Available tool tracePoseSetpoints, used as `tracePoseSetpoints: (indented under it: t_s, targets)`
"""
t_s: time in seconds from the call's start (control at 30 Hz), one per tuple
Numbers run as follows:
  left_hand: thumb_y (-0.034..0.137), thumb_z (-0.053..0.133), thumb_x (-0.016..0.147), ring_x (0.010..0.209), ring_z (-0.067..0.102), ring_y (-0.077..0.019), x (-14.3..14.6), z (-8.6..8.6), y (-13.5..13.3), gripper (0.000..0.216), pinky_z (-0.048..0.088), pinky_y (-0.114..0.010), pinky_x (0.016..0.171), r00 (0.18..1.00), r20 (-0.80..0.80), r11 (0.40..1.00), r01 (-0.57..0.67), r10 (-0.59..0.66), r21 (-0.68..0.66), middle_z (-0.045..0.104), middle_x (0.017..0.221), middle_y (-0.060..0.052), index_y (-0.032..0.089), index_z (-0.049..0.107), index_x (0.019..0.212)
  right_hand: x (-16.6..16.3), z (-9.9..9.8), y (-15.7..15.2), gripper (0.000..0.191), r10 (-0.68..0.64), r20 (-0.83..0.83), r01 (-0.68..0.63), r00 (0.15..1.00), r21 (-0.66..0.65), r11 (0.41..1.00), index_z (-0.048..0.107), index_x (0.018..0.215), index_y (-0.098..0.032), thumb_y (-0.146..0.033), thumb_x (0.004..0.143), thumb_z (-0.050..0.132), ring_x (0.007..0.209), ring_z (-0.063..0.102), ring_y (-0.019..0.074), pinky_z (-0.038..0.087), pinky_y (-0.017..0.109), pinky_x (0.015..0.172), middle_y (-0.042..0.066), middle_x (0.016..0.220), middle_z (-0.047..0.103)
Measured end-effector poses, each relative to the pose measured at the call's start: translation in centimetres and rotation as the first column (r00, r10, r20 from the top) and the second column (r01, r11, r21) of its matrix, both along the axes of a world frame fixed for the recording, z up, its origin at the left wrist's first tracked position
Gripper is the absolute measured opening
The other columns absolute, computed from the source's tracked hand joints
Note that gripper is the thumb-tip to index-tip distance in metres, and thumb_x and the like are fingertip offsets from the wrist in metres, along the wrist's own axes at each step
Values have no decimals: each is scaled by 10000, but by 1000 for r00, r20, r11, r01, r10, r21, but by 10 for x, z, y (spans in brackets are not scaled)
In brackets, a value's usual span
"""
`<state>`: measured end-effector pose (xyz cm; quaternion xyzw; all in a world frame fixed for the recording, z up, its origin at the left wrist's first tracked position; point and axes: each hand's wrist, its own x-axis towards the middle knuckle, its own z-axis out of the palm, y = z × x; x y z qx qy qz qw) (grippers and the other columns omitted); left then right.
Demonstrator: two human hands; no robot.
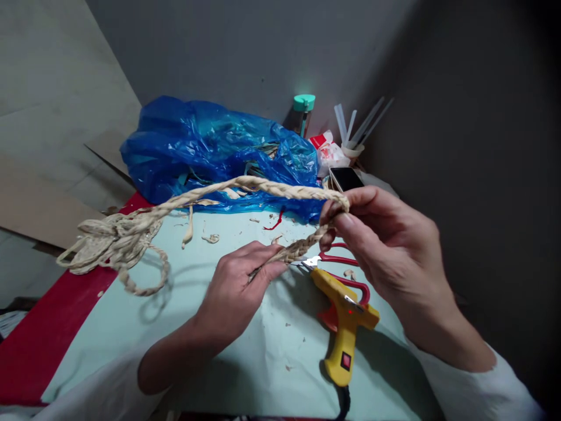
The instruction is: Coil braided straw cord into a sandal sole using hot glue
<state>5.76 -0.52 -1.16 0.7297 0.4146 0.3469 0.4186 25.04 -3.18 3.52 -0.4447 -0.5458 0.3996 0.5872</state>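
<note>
A pale braided cord [258, 185] of plant fibre arches across the view between my hands and a coiled bundle of the same fibre [116, 237] on the left. My right hand [390, 245] pinches the cord where it bends back on itself. Lower down, my left hand [243, 286] is closed around the braid's other end, thumb on top. Beneath the hands lies a yellow glue gun [346, 327], its red light lit. Red-handled scissors [335, 257] rest just behind it, partly hidden by the glue gun and my right hand.
A blue plastic bag [210, 146] with fibre strips fills the back of the pale green table cover [263, 362]. A phone [346, 178], a cup of glue sticks [353, 149] and a green-lidded bottle [304, 104] stand at the back right. Fibre scraps lie scattered about.
</note>
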Motion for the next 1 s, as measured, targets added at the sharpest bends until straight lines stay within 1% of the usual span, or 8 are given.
tracePoseSetpoints:
  t_s: [0.07,0.17,0.3,0.4,0.47,0.6,0.77,1.0]
  targets:
    - [274,609,919,985,667,-209,0,-1,-1,265,486,-329,912,1000,11,999,-18,18,31,751,1047,-85,129,766,1075,5,-5,6,56,-10,-26,9,1000,-19,1000,673,956,-224,-260,919,694,731,616,101,551,201,679,20,916,631]
    - [258,606,922,931,681,-191,0,-1,-2,279,509,-303,861,1000,4,996,-21,21,81,747,994,-87,99,758,1094,11,-11,12,97,15,-59,-16,998,-26,1000,667,931,-211,-284,899,722,697,607,91,539,196,660,9,864,615]
    - [238,607,929,951,693,-177,0,-1,-2,271,516,-276,883,999,23,989,-29,26,146,753,1018,-94,82,753,1096,14,-12,13,128,8,-63,-10,998,-21,1000,659,928,-208,-305,890,734,707,613,95,548,203,669,9,872,612]
    - [217,598,935,885,696,-161,-1,-2,-2,260,531,-261,825,1000,27,979,-18,13,203,750,966,-90,76,750,1093,15,-13,12,159,14,-62,-17,998,-37,999,652,935,-202,-327,885,738,700,613,102,553,217,670,13,868,616]
    - [198,596,935,860,693,-155,-1,-3,-2,247,536,-255,791,1000,31,970,-9,1,244,744,948,-89,76,746,1089,17,-16,13,168,29,-81,-34,996,-55,998,647,941,-195,-327,886,735,695,613,101,552,216,668,13,861,614]
    - [168,586,939,900,694,-158,-3,-5,-5,229,539,-249,808,999,31,939,9,-21,344,742,985,-110,66,731,1084,20,-25,15,138,75,-146,-85,986,-66,994,640,929,-186,-293,898,722,679,609,76,534,180,647,-3,844,602]
    - [148,561,949,910,684,-164,-4,-9,-6,236,539,-255,795,998,14,903,45,-56,427,731,1000,-113,85,692,1135,20,-30,13,160,69,-164,-93,984,-138,986,635,957,-198,-327,902,711,680,607,90,526,184,594,1,860,610]
    - [141,558,943,900,672,-163,-6,-9,-8,256,532,-246,784,998,14,887,43,-55,459,709,989,-92,112,670,1171,13,-32,11,122,116,-367,-192,923,-179,965,666,967,-190,-284,903,710,709,614,68,548,151,659,7,883,618]
